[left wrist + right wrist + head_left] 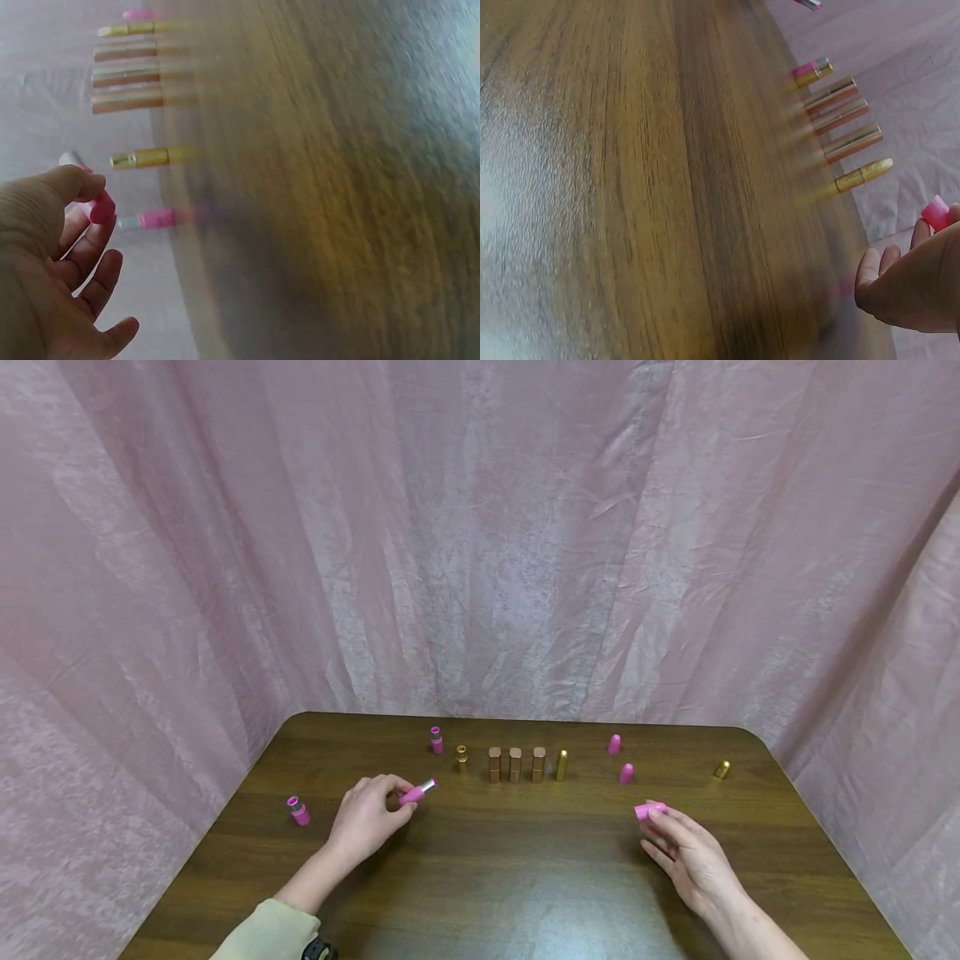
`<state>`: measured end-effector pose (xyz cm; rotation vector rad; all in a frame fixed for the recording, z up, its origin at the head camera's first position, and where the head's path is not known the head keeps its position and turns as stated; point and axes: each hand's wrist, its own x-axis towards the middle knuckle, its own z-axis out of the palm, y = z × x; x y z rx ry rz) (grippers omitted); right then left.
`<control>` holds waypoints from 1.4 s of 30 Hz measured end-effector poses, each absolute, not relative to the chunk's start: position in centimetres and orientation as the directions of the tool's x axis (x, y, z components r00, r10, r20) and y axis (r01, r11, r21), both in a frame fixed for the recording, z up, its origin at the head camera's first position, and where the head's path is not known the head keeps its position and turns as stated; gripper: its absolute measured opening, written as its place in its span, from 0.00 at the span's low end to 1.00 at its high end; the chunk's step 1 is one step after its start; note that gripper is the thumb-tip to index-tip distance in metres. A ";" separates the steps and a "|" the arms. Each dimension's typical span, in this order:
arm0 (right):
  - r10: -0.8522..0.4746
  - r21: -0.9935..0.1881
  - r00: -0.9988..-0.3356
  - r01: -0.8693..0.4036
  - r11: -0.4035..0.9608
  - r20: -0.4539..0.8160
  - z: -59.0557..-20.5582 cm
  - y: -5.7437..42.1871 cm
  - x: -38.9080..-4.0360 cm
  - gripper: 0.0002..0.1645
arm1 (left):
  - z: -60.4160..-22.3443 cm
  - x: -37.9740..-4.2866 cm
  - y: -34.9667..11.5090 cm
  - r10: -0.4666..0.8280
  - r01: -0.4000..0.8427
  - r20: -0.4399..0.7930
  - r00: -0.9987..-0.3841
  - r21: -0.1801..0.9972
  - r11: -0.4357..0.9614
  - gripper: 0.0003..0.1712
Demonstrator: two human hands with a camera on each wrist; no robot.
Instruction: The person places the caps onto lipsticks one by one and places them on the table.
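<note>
Over the left side of the table, my left hand [367, 817] pinches an uncapped pink lipstick tube [417, 792] between thumb and fingers. Its silver collar tilts up toward the right. In the left wrist view the thumb presses on the pink tube [97, 206] and the other fingers are spread. On the right, my right hand [692, 857] holds a pink lipstick cap [649, 811] by thumb and fingertips, lying sideways. The right wrist view shows only part of that cap [936, 214] beyond the fingers. A wide gap separates the two hands.
Rose-gold lipsticks [515, 765] stand mid-table beside a closed gold one [562, 766]. Left of them are an uncapped gold tube [462, 759] and pink tubes [437, 741] [298, 811]. Pink caps [615, 744] [626, 773] and a gold cap [722, 769] are at right. A pink curtain [510, 543] hangs behind.
</note>
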<state>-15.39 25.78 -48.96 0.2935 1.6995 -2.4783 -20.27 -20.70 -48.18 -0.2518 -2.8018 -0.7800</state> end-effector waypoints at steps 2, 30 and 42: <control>0.008 -0.909 -0.974 0.208 -0.362 -0.226 -49.0 25.6 -15.4 0.08 | -47.9 -20.0 -20.3 0.132 0.249 0.267 -0.954 0.471 0.846 0.10; 0.020 -0.910 -0.972 0.214 -0.355 -0.236 -48.4 19.7 -16.1 0.18 | -45.1 -19.6 -10.4 0.482 0.577 0.362 -0.797 0.227 0.784 0.09; 0.011 -0.924 -0.976 0.204 -0.324 -0.219 -48.9 17.3 -16.3 0.09 | -45.1 -19.4 -8.5 0.531 0.618 0.359 -0.768 0.195 0.761 0.08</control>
